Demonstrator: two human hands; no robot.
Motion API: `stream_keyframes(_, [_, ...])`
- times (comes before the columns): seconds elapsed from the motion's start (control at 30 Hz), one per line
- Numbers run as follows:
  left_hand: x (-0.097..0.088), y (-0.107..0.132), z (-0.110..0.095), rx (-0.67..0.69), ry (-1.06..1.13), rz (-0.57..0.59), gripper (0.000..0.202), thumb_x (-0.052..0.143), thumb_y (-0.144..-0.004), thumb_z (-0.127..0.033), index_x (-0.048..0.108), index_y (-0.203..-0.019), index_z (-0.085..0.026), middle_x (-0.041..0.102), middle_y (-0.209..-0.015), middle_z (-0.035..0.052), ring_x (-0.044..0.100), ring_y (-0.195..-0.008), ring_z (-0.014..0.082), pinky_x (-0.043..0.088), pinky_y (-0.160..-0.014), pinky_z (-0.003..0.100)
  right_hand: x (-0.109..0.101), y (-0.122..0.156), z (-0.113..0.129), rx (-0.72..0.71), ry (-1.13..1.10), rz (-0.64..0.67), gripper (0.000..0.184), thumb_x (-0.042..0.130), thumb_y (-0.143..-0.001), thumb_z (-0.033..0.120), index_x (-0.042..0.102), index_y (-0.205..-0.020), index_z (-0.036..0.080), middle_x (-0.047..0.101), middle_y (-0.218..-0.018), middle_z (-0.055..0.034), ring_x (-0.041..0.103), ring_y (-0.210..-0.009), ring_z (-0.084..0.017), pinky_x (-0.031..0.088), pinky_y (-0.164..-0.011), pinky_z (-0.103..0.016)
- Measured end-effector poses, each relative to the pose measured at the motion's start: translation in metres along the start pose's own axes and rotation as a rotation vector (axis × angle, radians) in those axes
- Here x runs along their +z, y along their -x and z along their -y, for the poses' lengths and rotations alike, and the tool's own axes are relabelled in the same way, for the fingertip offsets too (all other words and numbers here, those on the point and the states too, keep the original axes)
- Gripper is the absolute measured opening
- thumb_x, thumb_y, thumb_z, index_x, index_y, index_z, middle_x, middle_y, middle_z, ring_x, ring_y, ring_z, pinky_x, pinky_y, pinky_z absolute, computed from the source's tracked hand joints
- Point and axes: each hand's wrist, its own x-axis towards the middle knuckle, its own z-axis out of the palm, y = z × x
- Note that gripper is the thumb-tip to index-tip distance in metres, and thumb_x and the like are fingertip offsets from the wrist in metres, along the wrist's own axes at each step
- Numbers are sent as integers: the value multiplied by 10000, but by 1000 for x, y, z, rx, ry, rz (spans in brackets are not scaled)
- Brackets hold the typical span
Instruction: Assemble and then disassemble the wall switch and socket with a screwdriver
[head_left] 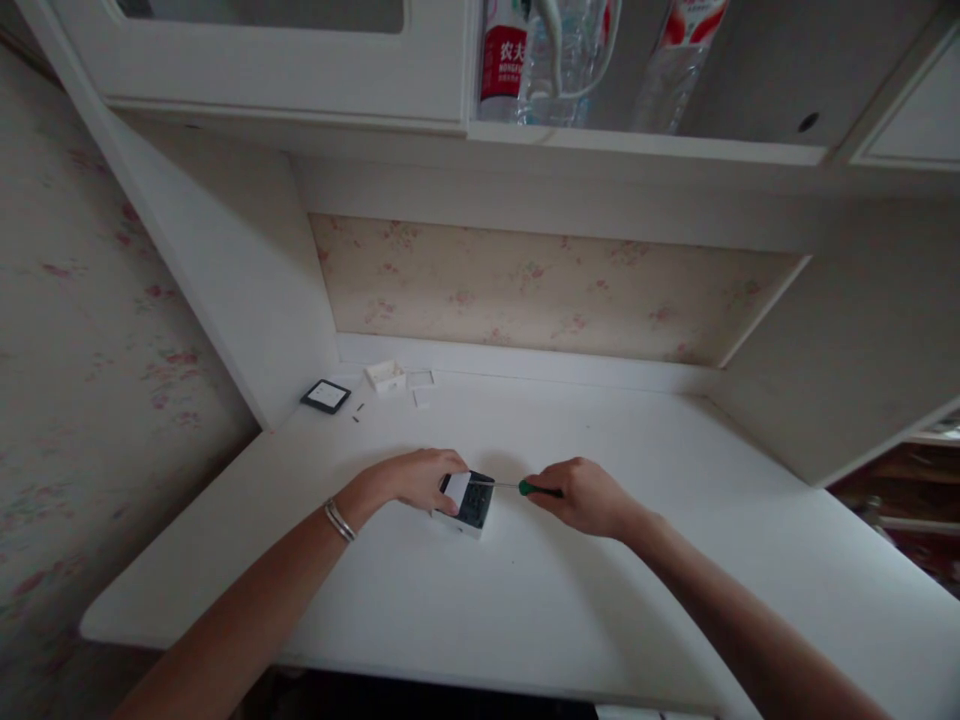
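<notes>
Near the middle of the desk, my left hand (429, 478) grips the left side of a small square wall switch (474, 505), with a white box below and black inner parts on top. A white plate (457, 489) covers its left part, under my thumb and fingers. From the right, my right hand (581, 495) is closed around the handle of a screwdriver (531, 488), which is green and black. Its thin metal shaft lies almost level and points left, and its tip meets the black parts. Whether the tip sits in a screw is too small to tell.
At the back left of the white desk (360, 590) lie a black square switch part with a white face (327, 396), an open white box (385, 376), a thin white frame (422, 378), a small white plate (421, 398) and two small dark screws (358, 411). Bottles (504, 60) stand on the shelf above.
</notes>
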Motion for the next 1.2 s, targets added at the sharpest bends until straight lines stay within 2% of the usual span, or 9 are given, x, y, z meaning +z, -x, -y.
stream_keyframes(0.13, [-2, 1, -4, -8, 8, 8, 528, 712, -675, -401, 584, -1159, -233, 597, -1155, 49, 573, -1018, 217, 416, -855, 264, 27, 5, -25, 173, -367, 39, 339, 501, -858, 424, 708, -1064, 252, 721, -822, 26, 596, -641, -159, 405, -568, -251])
stream_keyframes(0.23, [-5, 2, -7, -8, -10, 13, 518, 708, -679, -429, 589, -1145, -238, 599, -1151, 45, 577, -1010, 220, 416, -857, 268, 30, 4, -31, 243, -484, 93, 346, 506, -843, 446, 712, -1053, 264, 706, -759, 51, 570, -591, -157, 380, -518, -250])
stream_keyframes(0.43, [-8, 1, -9, -1, -8, 38, 593, 731, -666, -413, 551, -1207, -251, 590, -1163, 44, 566, -1029, 222, 417, -866, 268, -10, -3, 4, -26, 76, -3, 265, 471, -880, 340, 709, -978, 277, 711, -853, -27, 623, -751, -198, 387, -632, -276])
stream_keyframes(0.53, [-7, 2, -7, 13, -4, 36, 559, 739, -662, -351, 568, -1185, -252, 596, -1139, 36, 562, -1024, 218, 414, -868, 264, -17, -7, 15, -91, 172, 2, 278, 438, -895, 308, 707, -912, 240, 703, -795, -56, 621, -714, -190, 385, -639, -280])
stream_keyframes(0.63, [-5, 4, -4, -25, 15, 30, 573, 751, -650, -339, 566, -1186, -251, 592, -1145, 34, 561, -1017, 216, 419, -849, 262, -3, -9, 5, -86, -14, 10, 275, 463, -889, 334, 709, -984, 254, 716, -866, -34, 623, -747, -175, 403, -667, -262])
stream_keyframes(0.87, [-4, 5, -1, -74, 38, 41, 627, 756, -641, -346, 531, -1215, -229, 559, -1190, 49, 547, -1048, 229, 417, -870, 271, 40, -14, -29, 122, -657, 66, 338, 569, -798, 439, 730, -1020, 242, 714, -877, 32, 587, -712, -174, 439, -669, -272])
stream_keyframes(1.0, [-5, 3, -2, -80, 24, 59, 643, 756, -638, -336, 520, -1224, -219, 560, -1182, 54, 549, -1038, 234, 423, -867, 279, 40, -18, -32, 223, -830, 117, 364, 632, -732, 441, 738, -993, 212, 687, -769, 13, 506, -596, -121, 395, -582, -246])
stream_keyframes(1.1, [-6, 3, -2, -83, 10, 70, 641, 754, -638, -335, 520, -1223, -215, 553, -1186, 57, 547, -1041, 234, 422, -867, 279, 37, -21, -32, 344, -914, 189, 393, 670, -684, 437, 736, -987, 195, 650, -704, -1, 389, -511, -76, 275, -456, -204])
stream_keyframes(1.2, [-6, 4, -2, -76, 27, 67, 646, 751, -643, -329, 515, -1232, -209, 546, -1192, 63, 542, -1050, 232, 413, -881, 276, 35, -24, -35, 436, -996, 245, 383, 692, -658, 426, 740, -950, 183, 645, -717, -23, 371, -526, -69, 214, -428, -185])
